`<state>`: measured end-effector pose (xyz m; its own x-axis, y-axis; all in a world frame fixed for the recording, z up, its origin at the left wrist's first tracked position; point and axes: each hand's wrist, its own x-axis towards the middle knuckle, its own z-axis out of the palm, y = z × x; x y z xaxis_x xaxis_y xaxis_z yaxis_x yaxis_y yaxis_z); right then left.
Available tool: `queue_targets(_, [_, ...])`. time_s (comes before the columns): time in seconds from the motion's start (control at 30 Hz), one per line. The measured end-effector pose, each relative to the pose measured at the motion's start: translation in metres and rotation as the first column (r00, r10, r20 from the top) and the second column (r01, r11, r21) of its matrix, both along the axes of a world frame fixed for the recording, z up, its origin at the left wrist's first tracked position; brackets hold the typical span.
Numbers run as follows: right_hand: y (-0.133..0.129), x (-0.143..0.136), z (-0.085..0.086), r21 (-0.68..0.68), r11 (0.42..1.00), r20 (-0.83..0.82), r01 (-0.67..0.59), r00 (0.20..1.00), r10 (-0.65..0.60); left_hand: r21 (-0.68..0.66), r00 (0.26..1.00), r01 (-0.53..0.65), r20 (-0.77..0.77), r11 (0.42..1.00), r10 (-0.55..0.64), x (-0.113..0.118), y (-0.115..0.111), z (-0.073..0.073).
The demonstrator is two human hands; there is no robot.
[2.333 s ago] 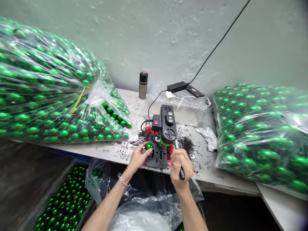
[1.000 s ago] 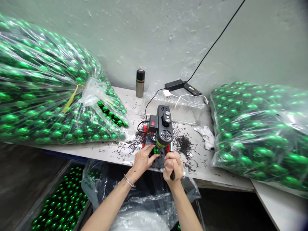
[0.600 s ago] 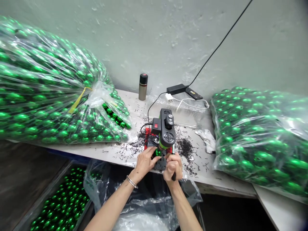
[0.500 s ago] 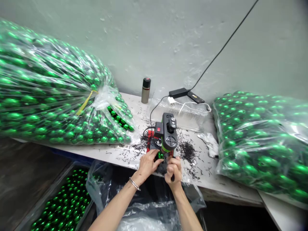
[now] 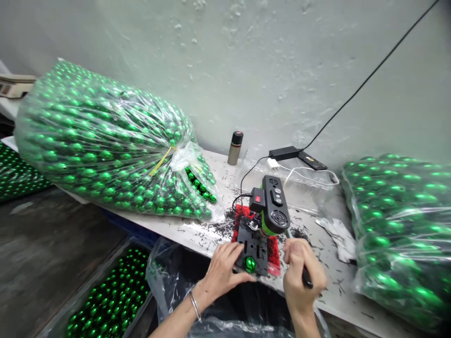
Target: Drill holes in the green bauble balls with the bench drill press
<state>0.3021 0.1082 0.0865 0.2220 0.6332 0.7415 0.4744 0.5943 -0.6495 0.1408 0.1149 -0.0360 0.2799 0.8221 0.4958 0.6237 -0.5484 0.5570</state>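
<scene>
A small bench press (image 5: 276, 204) with a dark top, a red switch and a green band stands on a black slotted base plate (image 5: 252, 251) over a red mat (image 5: 274, 253). One shiny green ball (image 5: 250, 264) rests near the front of the plate. My left hand (image 5: 225, 267) is beside it on the left, thumb and fingers apart, holding nothing. My right hand (image 5: 303, 265) is closed round the black lever handle (image 5: 307, 278) at the press's right side. Short black scraps (image 5: 225, 227) are strewn around the press.
Big clear bags of green balls stand left (image 5: 105, 145) and right (image 5: 405, 225). A plastic-lined bin of balls (image 5: 112, 291) sits below left. On the table are a bottle (image 5: 235, 148), a power adapter (image 5: 285, 152), a phone-like black item (image 5: 312, 161) and white gloves (image 5: 338, 239).
The green ball has come out from under the press head toward the table's front edge. My left hand has spread away from it. The right hand has moved outward with the handle; the view shifted.
</scene>
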Motion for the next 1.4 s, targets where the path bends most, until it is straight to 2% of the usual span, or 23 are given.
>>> queue_targets(0.03, [0.0, 0.0, -0.004, 0.021, 1.0, 0.003, -0.003, 1.0, 0.003, 0.021, 0.999, -0.046, -0.019, 0.999, 0.046, -0.008, 0.007, 0.005])
queue_targets(0.1, [0.0, -0.001, -0.012, 0.048, 0.999, 0.011, -0.009, 1.0, 0.009, 0.037, 0.978, -0.188, -0.087, 0.981, 0.191, -0.025, 0.036, 0.02])
queue_targets(0.17, [0.0, 0.0, -0.015, 0.058, 0.998, 0.02, -0.01, 1.0, 0.009, -0.011, 0.899, -0.369, -0.259, 0.929, 0.354, -0.04, 0.076, 0.038])
queue_targets(0.2, [0.0, 0.0, -0.016, 0.058, 0.998, 0.026, -0.008, 1.0, 0.007, -0.047, 0.842, -0.43, -0.381, 0.902, 0.382, -0.045, 0.097, 0.046])
queue_targets(0.23, [0.0, 0.0, -0.016, 0.057, 0.998, 0.032, -0.006, 0.999, 0.005, -0.069, 0.825, -0.442, -0.423, 0.895, 0.375, -0.05, 0.116, 0.053])
queue_targets(0.3, [0.0, 0.001, -0.017, 0.052, 0.999, 0.041, -0.005, 0.999, 0.003, -0.106, 0.811, -0.444, -0.469, 0.89, 0.349, -0.055, 0.146, 0.06])
queue_targets(0.37, [0.0, 0.002, -0.018, 0.049, 0.999, 0.048, -0.008, 0.999, 0.006, -0.139, 0.815, -0.425, -0.488, 0.894, 0.312, -0.057, 0.161, 0.059])
queue_targets(0.53, [-0.001, 0.0, -0.021, 0.059, 0.998, 0.046, -0.008, 0.999, 0.005, -0.193, 0.83, -0.399, -0.491, 0.896, 0.264, -0.057, 0.166, 0.05])
queue_targets(0.7, [-0.001, 0.0, -0.02, 0.071, 0.997, 0.048, -0.008, 0.999, 0.005, -0.223, 0.842, -0.442, -0.437, 0.869, 0.316, -0.056, 0.164, 0.05])
queue_targets(0.93, [-0.001, 0.001, -0.023, 0.078, 0.997, 0.057, -0.007, 0.998, 0.002, -0.222, 0.887, -0.452, -0.22, 0.864, 0.407, -0.056, 0.133, 0.048])
queue_targets(1.0, [-0.001, 0.001, -0.024, 0.074, 0.997, 0.057, -0.004, 0.998, -0.001, -0.325, 0.915, -0.394, -0.054, 0.86, 0.399, -0.056, 0.124, 0.049])
queue_targets(1.03, [-0.001, 0.001, -0.025, 0.072, 0.997, 0.062, -0.006, 0.998, 0.001, -0.417, 0.915, -0.317, 0.103, 0.852, 0.391, -0.055, 0.12, 0.05])
queue_targets(1.07, [-0.001, 0.001, -0.025, 0.071, 0.997, 0.068, -0.01, 0.998, 0.005, -0.514, 0.874, -0.195, 0.296, 0.836, 0.386, -0.055, 0.116, 0.051])
queue_targets(1.13, [-0.002, 0.001, -0.025, 0.077, 0.997, 0.072, -0.01, 0.997, 0.004, -0.623, 0.665, 0.114, 0.627, 0.774, 0.407, -0.051, 0.106, 0.051])
queue_targets(1.17, [-0.002, 0.0, -0.024, 0.078, 0.997, 0.071, -0.005, 0.998, 0.0, -0.631, 0.559, 0.237, 0.71, 0.739, 0.427, -0.049, 0.1, 0.049])
queue_targets(1.2, [-0.002, 0.0, -0.023, 0.076, 0.997, 0.07, 0.001, 0.998, -0.006, -0.628, 0.48, 0.327, 0.754, 0.706, 0.448, -0.045, 0.094, 0.046])
queue_targets(1.27, [-0.002, 0.0, -0.021, 0.066, 0.998, 0.073, 0.011, 0.997, -0.016, -0.62, 0.401, 0.429, 0.782, 0.656, 0.477, -0.036, 0.081, 0.039])
queue_targets(1.4, [-0.001, 0.0, -0.017, 0.061, 0.998, 0.081, 0.013, 0.997, -0.018, -0.63, 0.372, 0.496, 0.776, 0.598, 0.509, -0.012, 0.061, 0.024])
